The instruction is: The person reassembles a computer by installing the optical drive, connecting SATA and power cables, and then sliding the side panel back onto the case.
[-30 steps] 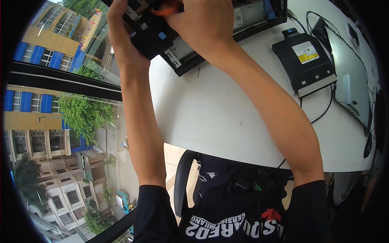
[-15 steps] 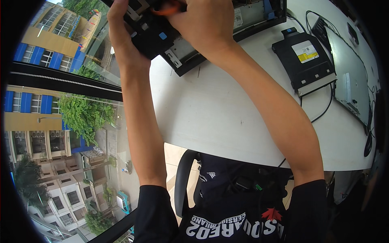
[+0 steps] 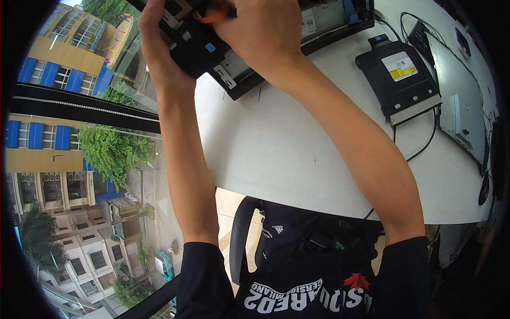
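Note:
An opened black desktop computer case [image 3: 241, 87] with blue tabs and metal parts lies at the top of the view, partly cut off by the frame. My left hand [image 3: 156, 58] grips its left side, thumb up along the edge; the other fingers are hidden beneath. Over the middle of the case, my right hand [image 3: 265, 37] is closed on an orange-and-black object [image 3: 214, 16], which is smeared and mostly hidden by the hand, so its kind does not show.
On the white table [image 3: 276, 154], a black drive bracket [image 3: 396, 101] with a white-and-yellow label lies to the right. Beyond it are a grey metal panel [image 3: 459, 111] and loose black cables [image 3: 425, 146]. A window [image 3: 85, 101] borders the left; a chair arm [image 3: 243, 239] is below.
My right hand has shifted slightly left over the case, and the orange-and-black object has moved with it. The case and my left hand have also shifted a little left.

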